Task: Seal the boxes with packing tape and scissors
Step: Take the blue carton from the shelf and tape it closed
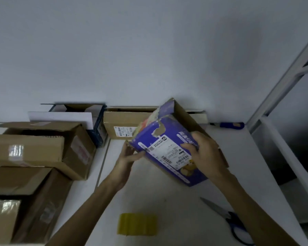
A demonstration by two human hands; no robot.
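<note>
A purple printed cardboard box (169, 139), torn along its upper edge so that brown board showed, was held tilted above the white table (167, 197) at about 1 o'clock from the table's middle. The left hand (130, 155) gripped its lower corner with fingers curled round the edge. The right hand (203, 151) clasped the far side, fingers bent over the printed face. A white shipping label (167, 153) on that face carried barcodes and a square code, and white characters ran beside it, all too blurred to read.

A yellow roll of packing tape (137, 224) lay at 6 o'clock, and blue-handled scissors (228, 217) at 4 o'clock, well apart from the hands. Brown cardboard boxes (34, 153) with open flaps were crowded at 9 o'clock. At 12 o'clock, behind the purple box, stood a brown carton with a barcoded white label (121, 128), its print unreadable.
</note>
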